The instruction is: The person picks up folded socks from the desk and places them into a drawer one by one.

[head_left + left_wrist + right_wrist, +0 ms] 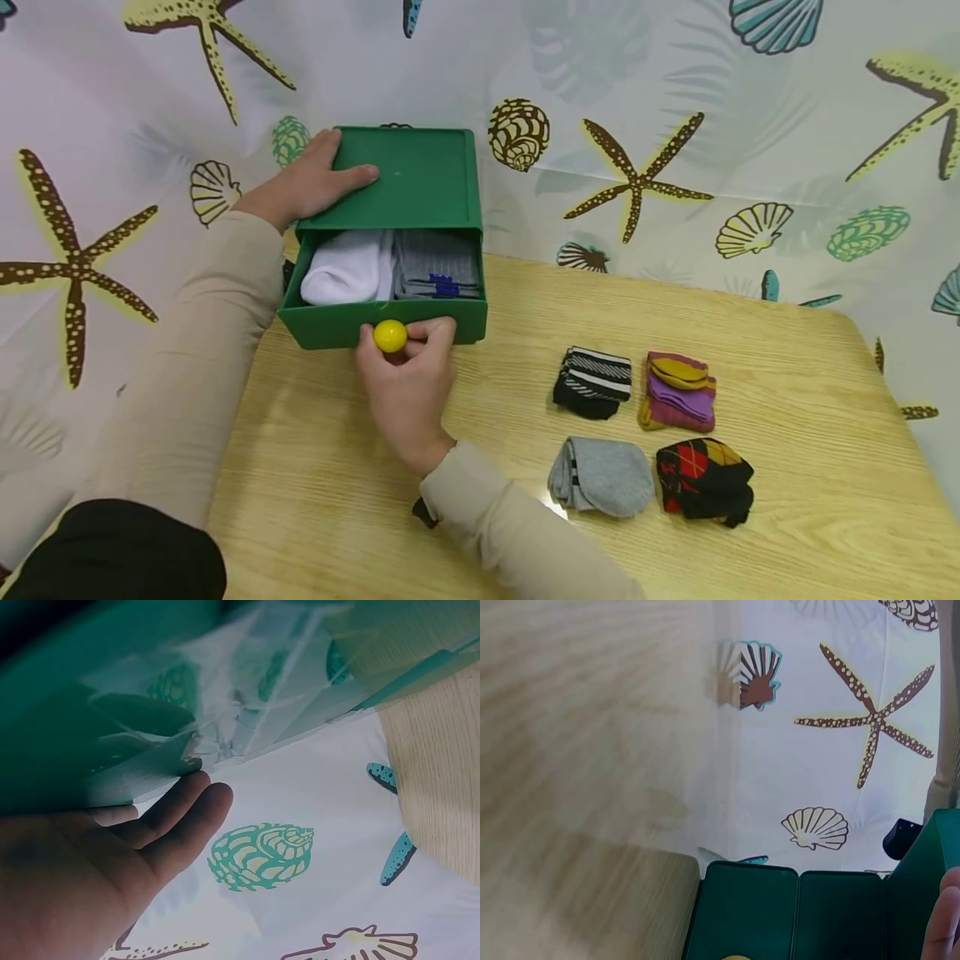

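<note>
A green box (405, 179) stands on the table with its drawer (330, 327) pulled partly out. Inside the drawer lie a folded white sock (345, 271) and folded grey socks (438, 260) with blue marks. My right hand (408, 383) pinches the round yellow knob (390, 336) on the drawer's front between thumb and fingers. My left hand (311, 183) rests on the box's upper left edge, its thumb across the top. In the left wrist view, the left hand's fingers (180, 817) extend along the box's side. The right wrist view shows green panels (750, 907), with the right hand itself mostly hidden.
Right of the box, on the wooden table (810, 417), lie several folded socks: black-and-white striped (594, 382), maroon and purple (678, 392), plain grey (603, 477), and black with a red-and-yellow pattern (705, 479). A sea-patterned cloth (450, 75) hangs behind.
</note>
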`<state>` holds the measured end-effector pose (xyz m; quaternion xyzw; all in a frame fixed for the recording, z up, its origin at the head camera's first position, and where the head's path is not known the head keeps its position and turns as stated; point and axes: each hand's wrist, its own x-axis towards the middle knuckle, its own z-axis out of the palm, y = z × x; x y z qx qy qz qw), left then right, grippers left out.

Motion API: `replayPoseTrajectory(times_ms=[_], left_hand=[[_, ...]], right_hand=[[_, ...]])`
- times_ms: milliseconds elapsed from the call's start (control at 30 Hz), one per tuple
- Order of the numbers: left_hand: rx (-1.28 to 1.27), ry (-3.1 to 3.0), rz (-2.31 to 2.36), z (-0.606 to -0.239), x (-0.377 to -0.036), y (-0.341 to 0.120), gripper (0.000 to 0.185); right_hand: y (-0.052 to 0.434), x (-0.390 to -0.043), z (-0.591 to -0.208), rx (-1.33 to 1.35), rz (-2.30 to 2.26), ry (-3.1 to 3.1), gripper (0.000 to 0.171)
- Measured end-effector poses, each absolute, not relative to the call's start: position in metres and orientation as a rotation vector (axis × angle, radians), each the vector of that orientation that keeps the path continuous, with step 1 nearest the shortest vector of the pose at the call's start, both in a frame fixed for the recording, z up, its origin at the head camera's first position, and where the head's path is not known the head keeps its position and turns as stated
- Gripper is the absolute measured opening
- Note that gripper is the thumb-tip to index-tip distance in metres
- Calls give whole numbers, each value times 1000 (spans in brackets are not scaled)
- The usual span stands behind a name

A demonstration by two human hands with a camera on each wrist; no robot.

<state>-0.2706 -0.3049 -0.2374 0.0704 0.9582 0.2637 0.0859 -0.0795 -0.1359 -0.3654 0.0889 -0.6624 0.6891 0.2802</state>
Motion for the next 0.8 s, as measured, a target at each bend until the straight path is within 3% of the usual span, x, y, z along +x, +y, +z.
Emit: replayPoseTrajectory(times_ms=[800], left_hand=[[193,2842,803,-239,-271,-309,96]], right_hand=[[-147,-130,-357,227,1912,-1825,38]])
